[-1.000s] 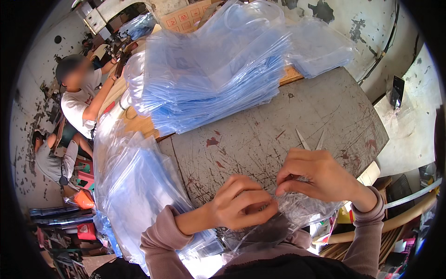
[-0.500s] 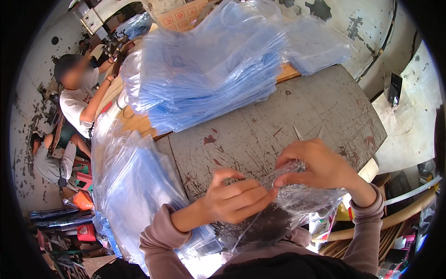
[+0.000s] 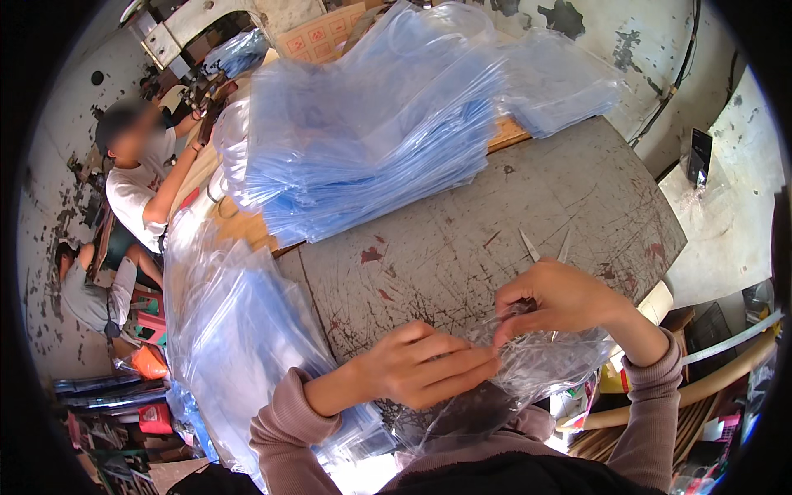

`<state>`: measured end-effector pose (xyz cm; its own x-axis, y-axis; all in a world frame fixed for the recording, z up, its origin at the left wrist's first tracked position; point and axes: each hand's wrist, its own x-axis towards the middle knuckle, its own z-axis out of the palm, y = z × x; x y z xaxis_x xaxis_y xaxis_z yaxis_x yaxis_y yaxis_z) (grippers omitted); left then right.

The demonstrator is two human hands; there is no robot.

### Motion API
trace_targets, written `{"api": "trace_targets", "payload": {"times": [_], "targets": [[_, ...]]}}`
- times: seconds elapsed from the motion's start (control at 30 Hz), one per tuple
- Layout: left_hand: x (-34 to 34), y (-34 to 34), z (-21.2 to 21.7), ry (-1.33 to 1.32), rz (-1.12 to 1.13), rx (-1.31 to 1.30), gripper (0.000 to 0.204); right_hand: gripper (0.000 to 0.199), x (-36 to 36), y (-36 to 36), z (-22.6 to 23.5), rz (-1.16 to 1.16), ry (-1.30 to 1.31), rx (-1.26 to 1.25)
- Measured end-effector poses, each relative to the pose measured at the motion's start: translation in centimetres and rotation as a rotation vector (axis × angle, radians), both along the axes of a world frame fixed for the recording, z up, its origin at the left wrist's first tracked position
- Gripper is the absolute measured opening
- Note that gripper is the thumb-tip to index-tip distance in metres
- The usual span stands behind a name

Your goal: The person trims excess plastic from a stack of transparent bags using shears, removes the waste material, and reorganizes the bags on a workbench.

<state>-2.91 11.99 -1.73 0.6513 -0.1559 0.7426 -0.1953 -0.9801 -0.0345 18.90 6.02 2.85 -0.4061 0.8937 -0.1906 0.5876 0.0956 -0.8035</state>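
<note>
My left hand [image 3: 429,363] is closed, thumb and fingertips pinching the edge of a crumpled clear plastic bag [image 3: 544,367]. Right beside it, my right hand [image 3: 565,301] also grips the bag, its thumb and index finger curled together. The bag bunches up between and below both hands and hangs over the near table edge. Beyond my right hand, two parted scissor blades [image 3: 530,245] point away from me. My hand covers the rest of the scissors, so I cannot tell whether they lie on the table or hang from my fingers.
A tall stack of bluish clear plastic bags [image 3: 371,165] stands at the back of the scratched grey table [image 3: 429,256]. A smaller pile [image 3: 561,82] lies behind it, and loose bags [image 3: 247,322] lie left. A phone [image 3: 700,157] stands at right. Two people sit at far left.
My left fingers have straightened and come down onto the bag's edge. My right hand has shifted slightly nearer to me, and more of the scissor blades shows.
</note>
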Motion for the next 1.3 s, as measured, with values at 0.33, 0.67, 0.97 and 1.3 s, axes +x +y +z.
{"api": "trace_targets", "payload": {"times": [0.33,0.67,0.97,1.3], "targets": [[0.6,-0.2,0.3,0.166,0.128,-0.064,0.02,0.027,-0.7,-0.6,-0.7,-0.078,-0.02,0.158],[0.1,-0.5,0.6,0.096,0.188,-0.308,0.019,0.028,-0.9,-1.2,-0.1,-0.045,-0.133,0.105],[0.3,-0.3,2.8,0.602,0.092,-1.082,0.013,0.022,-0.2,-1.2,0.3,0.037,-0.017,0.042],[0.2,0.4,-0.6,0.256,0.156,-1.263,0.016,0.031,-0.6,-1.0,-0.7,-0.135,0.127,0.234]]}}
